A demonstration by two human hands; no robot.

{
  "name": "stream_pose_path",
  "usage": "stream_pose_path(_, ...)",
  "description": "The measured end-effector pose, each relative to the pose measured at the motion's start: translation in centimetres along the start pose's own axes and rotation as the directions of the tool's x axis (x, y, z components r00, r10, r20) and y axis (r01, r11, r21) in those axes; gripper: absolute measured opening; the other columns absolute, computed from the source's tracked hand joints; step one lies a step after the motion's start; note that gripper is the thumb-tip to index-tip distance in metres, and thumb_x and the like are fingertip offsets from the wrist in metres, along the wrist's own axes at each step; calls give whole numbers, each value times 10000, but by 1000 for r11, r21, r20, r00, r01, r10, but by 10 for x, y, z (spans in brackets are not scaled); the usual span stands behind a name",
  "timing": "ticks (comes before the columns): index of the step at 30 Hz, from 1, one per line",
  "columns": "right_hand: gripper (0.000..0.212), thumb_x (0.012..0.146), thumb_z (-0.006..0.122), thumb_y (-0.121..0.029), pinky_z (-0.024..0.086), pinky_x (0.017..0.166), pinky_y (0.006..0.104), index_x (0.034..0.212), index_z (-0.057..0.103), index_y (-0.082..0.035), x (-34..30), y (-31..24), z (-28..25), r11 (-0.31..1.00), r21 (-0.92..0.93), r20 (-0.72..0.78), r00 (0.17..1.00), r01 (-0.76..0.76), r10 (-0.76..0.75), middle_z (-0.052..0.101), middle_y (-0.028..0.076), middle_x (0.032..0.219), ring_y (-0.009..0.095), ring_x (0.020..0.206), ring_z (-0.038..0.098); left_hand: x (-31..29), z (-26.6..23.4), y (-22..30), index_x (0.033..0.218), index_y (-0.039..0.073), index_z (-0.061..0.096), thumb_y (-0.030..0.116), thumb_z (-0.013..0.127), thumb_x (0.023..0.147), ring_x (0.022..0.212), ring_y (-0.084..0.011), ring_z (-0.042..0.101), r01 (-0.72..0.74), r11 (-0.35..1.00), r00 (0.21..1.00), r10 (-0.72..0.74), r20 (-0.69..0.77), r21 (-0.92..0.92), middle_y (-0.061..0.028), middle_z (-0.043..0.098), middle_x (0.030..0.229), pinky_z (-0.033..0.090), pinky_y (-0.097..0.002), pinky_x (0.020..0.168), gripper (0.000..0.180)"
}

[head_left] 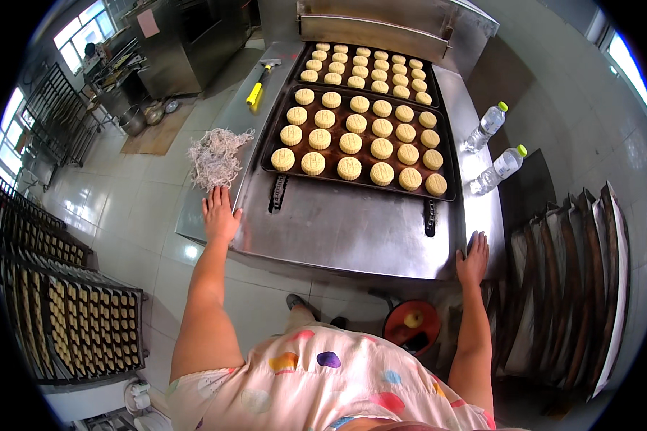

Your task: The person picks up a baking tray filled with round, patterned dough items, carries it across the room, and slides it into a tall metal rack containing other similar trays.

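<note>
My left hand (221, 215) rests flat with fingers spread on the left ledge of a steel conveyor table (323, 230). Just beyond its fingertips lies a tangled heap of pale shredded strands (218, 154). On the front right corner of the table my right hand (472, 258) lies with fingers stretched out, holding nothing. Ahead, a dark baking tray (295, 136) carries rows of round pale-yellow pastries (350, 144) with fluted sides. Directly behind it, a second tray (424, 70) of the same pastries sits near a steel oven opening (374, 32).
Two clear bottles (497, 171) with yellow-green caps stand on the right ledge. A yellow-handled scraper (259, 90) lies on the left ledge. Racks of filled trays (93, 323) stand at left. Stacked trays (568, 280) lean at right. A red bin (411, 323) is below the table.
</note>
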State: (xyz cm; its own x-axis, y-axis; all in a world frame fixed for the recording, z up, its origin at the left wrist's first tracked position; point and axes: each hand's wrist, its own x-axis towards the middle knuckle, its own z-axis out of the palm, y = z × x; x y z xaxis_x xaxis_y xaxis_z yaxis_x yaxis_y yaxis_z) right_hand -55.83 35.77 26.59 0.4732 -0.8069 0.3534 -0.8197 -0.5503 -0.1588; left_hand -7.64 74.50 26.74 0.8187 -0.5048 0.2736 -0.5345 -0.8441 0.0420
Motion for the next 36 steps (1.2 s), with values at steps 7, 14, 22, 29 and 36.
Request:
stream_pose_path(7,712,724,664,-143,205,1099,388,1340,325,-30,1,-1,0,1000,-7,-10,1000,14,-14,316,164,1403,295,1311,274,0,0,0,1358,59,313,302,634,776,1323,-252,251,6,1000,1000,-6,-8,-12,-113,317,1408,136,-428,1109,708)
stream_pose_path(14,712,727,657,-133,203,1099,392,1344,315,-34,0,1,2,1000,-16,-18,1000,16,-16,312,173,1401,307,1304,281,3,-1,2,1357,58,317,294,634,777,1322,-251,253,7,1000,1000,-8,-6,-22,-108,320,1407,130,-429,1110,702)
stream_pose_path(22,706,737,651,-142,193,1105,380,1351,318,-39,0,-4,-2,1000,-1,10,1000,-9,9,305,160,1412,286,1319,262,2,2,0,1357,51,318,297,632,778,1323,-253,251,1,1000,1000,-1,-11,-7,-109,325,1406,131,-435,1108,703)
stream_pose_path(29,709,737,655,-150,197,1102,383,1352,318,-45,-1,-1,-1,1000,-11,0,1000,-6,6,309,160,1410,287,1318,264,3,3,0,1356,52,322,304,633,774,1320,-257,257,-19,1000,999,19,-28,3,-112,329,1403,138,-446,1102,706)
stream_pose_path(36,708,737,659,-160,215,1095,388,1349,321,-45,2,3,6,999,-31,-16,1000,9,-10,321,161,1402,294,1307,284,4,8,-1,1349,54,334,300,630,777,1309,-269,276,-41,999,998,41,-55,3,-127,347,1389,153,-446,1099,690)
